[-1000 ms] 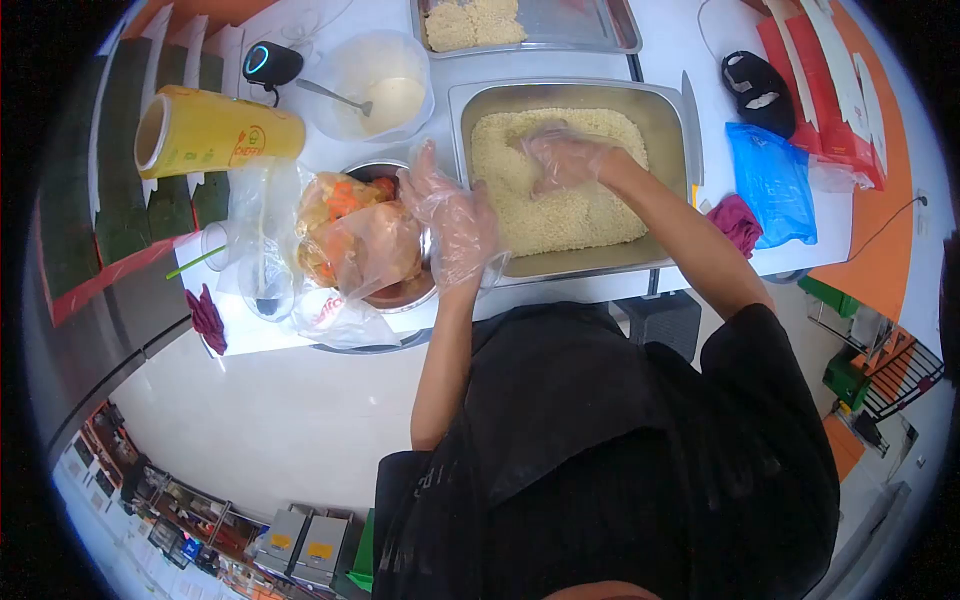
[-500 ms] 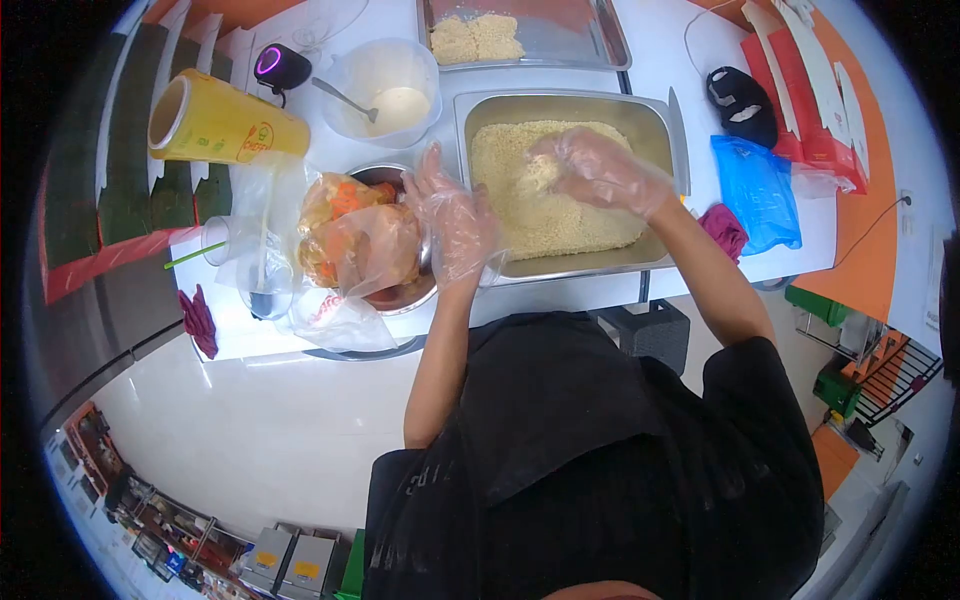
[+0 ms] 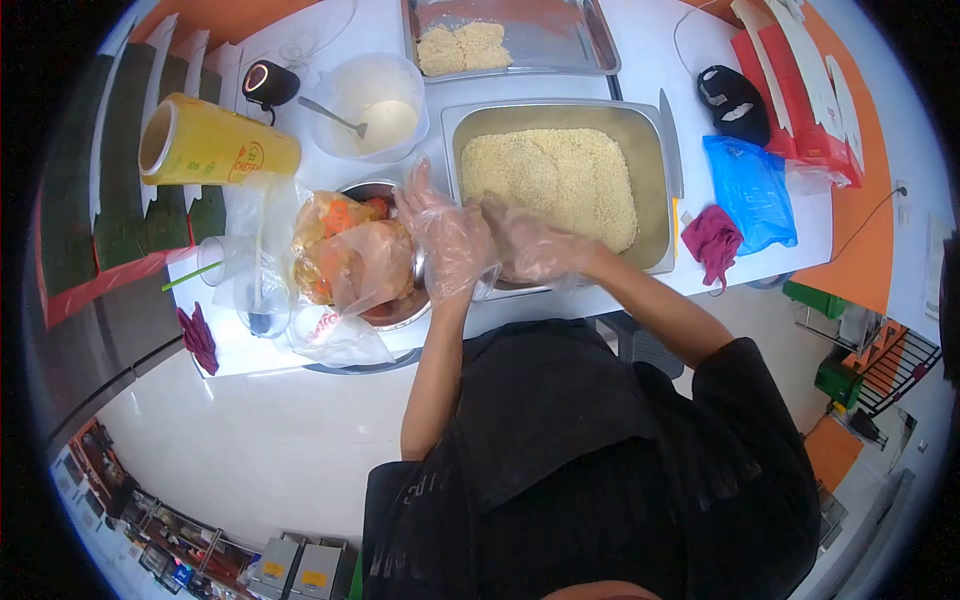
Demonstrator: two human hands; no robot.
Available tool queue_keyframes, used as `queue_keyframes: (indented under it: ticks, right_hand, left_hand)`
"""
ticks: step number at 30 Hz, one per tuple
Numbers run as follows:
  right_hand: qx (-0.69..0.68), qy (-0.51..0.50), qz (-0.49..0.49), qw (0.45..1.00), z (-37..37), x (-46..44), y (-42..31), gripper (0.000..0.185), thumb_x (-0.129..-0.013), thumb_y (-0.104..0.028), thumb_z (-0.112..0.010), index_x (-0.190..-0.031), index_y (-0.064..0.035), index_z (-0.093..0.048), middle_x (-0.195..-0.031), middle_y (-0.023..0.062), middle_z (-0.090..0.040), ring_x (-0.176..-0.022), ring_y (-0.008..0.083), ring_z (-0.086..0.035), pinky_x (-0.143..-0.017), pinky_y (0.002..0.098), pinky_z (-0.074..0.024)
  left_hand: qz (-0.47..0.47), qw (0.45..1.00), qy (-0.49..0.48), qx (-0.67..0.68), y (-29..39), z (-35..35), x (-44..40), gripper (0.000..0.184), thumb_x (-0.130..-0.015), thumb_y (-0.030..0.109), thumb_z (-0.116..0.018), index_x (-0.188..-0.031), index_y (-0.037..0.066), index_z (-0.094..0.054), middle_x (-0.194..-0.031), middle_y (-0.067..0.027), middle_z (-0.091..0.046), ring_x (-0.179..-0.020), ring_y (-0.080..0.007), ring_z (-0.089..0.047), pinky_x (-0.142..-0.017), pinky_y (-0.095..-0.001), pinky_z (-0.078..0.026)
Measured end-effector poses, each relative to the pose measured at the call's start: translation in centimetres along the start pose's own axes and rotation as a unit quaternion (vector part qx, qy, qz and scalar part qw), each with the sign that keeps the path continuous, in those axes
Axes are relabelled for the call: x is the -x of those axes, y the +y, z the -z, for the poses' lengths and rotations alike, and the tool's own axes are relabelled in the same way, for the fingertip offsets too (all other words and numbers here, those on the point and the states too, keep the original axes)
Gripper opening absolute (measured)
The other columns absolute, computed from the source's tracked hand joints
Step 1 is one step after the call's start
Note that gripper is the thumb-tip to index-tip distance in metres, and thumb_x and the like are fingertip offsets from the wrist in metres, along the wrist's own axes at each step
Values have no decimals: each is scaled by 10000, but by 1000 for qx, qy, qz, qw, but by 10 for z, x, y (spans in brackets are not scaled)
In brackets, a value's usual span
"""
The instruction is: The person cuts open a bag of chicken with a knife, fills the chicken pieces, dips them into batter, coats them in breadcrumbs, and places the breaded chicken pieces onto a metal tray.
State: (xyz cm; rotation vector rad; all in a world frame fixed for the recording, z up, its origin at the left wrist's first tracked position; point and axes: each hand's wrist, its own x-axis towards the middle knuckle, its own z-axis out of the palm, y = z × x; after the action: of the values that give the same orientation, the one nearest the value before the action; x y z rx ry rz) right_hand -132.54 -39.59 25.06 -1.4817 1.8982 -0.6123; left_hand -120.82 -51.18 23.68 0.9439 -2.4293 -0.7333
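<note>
My left hand point(image 3: 455, 245), in a clear plastic glove, is between the steel bowl point(image 3: 410, 310) and the deep steel pan point(image 3: 655, 185). Its fingers stretch up and away from me, and I see nothing in them. Gloved too, my right hand point(image 3: 545, 245) is over the pan's near left corner, close against my left hand. Its fingertips are blurred and partly hidden, so whether they hold anything cannot be seen. Pale yellow crumbs point(image 3: 590, 180) cover the bottom of the pan. In the bowl lies a plastic bag of orange-and-tan food point(image 3: 350, 250).
Beyond are a tub of pale batter point(image 3: 390, 120) with a spoon point(image 3: 335, 115) and a tray point(image 3: 560, 40) with crumb-coated pieces point(image 3: 465, 50). A knife point(image 3: 672, 140) lies along the pan's right side. A blue bag point(image 3: 750, 190), maroon cloth point(image 3: 712, 240) and yellow roll point(image 3: 220, 140) flank them.
My right hand has moved left and toward me, from above the crumbs to beside my left hand. The pale crumbly piece at its fingers is out of sight now.
</note>
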Motion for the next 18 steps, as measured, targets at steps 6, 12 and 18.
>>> queue_keyframes:
  ticks: [6, 12, 18]
  right_hand:
    - [-74, -116, -72, 988, -15, -6, 15, 423, -793, -309, -695, -992, 64, -726, -976, 290, -706, -937, 418, -701, -846, 473, -550]
    - [-79, -187, -159, 966, -18, -16, 17, 488, -770, -401, -730, -964, 46, -740, -988, 283, -719, -899, 395, -710, -816, 475, -542]
    - [-185, -108, -222, 951, 29, -6, 3, 542, -791, -390, -769, -1159, 3, -714, -1005, 272, -730, -904, 368, -705, -872, 451, -540]
  left_hand:
    - [29, 999, -9, 39, 3, 2, -3, 796, -855, 107, -658, -1523, -97, -276, -1578, -281, -319, -1485, -530, -212, -1260, -588, -109]
    - [31, 999, -9, 32, 7, 1, -8, 832, -830, 99, -676, -1517, -102, -253, -1557, -274, -344, -1483, -491, -247, -1262, -592, -105]
    - [22, 999, 4, 43, 3, 2, -8, 833, -812, 101, -704, -1490, -128, -277, -1541, -256, -369, -1471, -470, -285, -1259, -600, -115]
